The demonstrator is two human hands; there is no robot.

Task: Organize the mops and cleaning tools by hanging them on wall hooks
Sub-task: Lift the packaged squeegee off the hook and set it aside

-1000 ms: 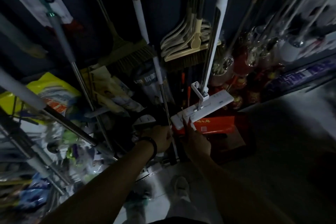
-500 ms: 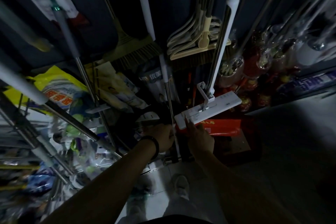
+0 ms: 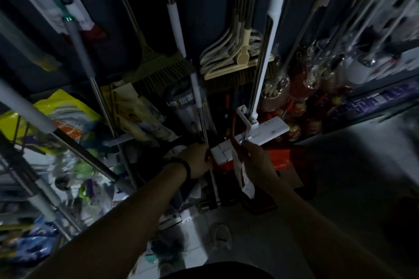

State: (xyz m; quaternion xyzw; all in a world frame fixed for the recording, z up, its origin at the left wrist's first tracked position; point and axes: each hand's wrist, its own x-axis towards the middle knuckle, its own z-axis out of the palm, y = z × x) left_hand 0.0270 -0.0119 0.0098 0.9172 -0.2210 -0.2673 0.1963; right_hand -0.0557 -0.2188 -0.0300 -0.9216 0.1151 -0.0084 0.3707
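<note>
A white flat mop head (image 3: 263, 135) hangs low on its white and metal pole (image 3: 268, 47) against the dark wall. My right hand (image 3: 255, 161) pinches a paper tag (image 3: 243, 179) that dangles from the near end of that mop head. My left hand (image 3: 198, 159), with a dark band at the wrist, is closed around the lower metal shaft of a second pole (image 3: 197, 95) with white sleeves. Two brooms hang behind: an olive one (image 3: 158, 68) and a cream one (image 3: 238, 61).
Several leaning poles (image 3: 86, 52) cross the left side over a yellow bag (image 3: 56, 111) and piled packaged goods. Red wrapped items (image 3: 301, 88) stand at right, an orange box (image 3: 278, 161) below the mop head. Grey floor (image 3: 351, 176) lies to the right; my shoe (image 3: 223, 236) below.
My right hand has shifted up along the mop head's near end and the paper tag now hangs out below it. The left hand keeps its hold on the pole. The view has tilted slightly.
</note>
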